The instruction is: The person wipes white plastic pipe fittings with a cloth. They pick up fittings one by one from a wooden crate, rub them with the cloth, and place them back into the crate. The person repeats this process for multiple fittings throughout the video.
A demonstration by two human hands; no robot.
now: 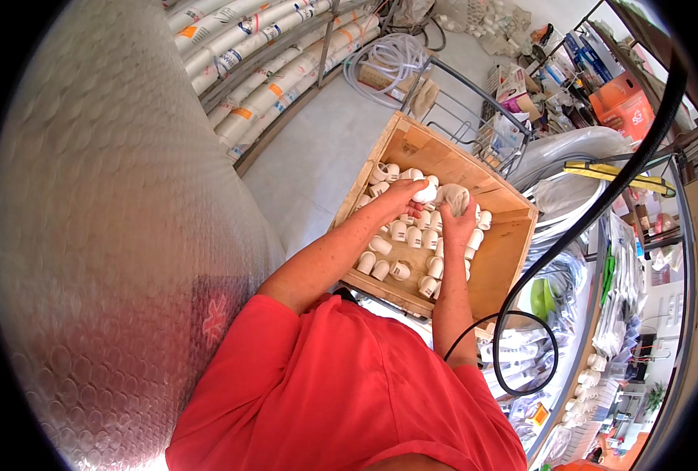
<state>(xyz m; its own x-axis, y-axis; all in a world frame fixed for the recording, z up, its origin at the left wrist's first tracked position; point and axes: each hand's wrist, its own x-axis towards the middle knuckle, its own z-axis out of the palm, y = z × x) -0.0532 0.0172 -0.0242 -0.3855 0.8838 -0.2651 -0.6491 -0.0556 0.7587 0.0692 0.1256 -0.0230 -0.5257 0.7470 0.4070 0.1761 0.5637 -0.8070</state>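
Observation:
A wooden box (502,259) stands before me, holding many white plastic pipe elbows (414,236). Over its far part, my left hand (405,199) grips a white plastic pipe fitting (424,191). Close to its right, my right hand (459,225) holds a crumpled greyish cloth (455,198). The cloth is right beside the fitting; whether they touch is hard to tell. Some elbows under my hands are hidden. Bare brown box bottom shows between the elbows near the lower middle.
Bubble wrap (107,206) rises at the left. Long wrapped pipes (254,112) lie on a rack at the upper left. Beyond the box are a metal frame (472,85) and a coiled clear hose (393,62). A black cable (584,218) hangs at the right.

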